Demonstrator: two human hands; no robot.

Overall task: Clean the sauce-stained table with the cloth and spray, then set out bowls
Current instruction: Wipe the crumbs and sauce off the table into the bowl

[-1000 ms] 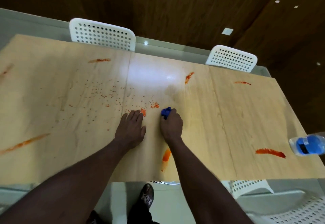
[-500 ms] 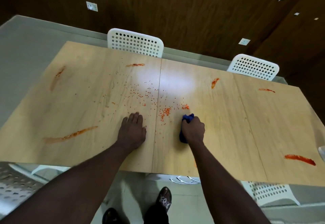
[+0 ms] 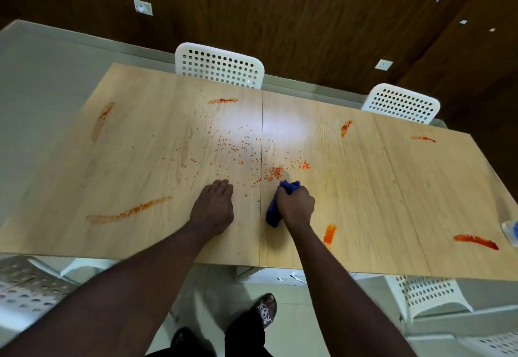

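Seven orange-red sauce streaks (image 3: pixel 475 242), one crumpled blue cloth (image 3: pixel 274 212) and, in the upper frame, two white perforated plastic chair backs (image 3: pixel 219 65) are counted.

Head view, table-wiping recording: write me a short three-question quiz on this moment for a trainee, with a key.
1. True or false: the left hand rests on the table and holds nothing.
2. What does the right hand grip? A) a white sponge B) a blue cloth C) a bowl
3. How many white chairs stand along the table's far side?
Key: 1 true; 2 B; 3 two.
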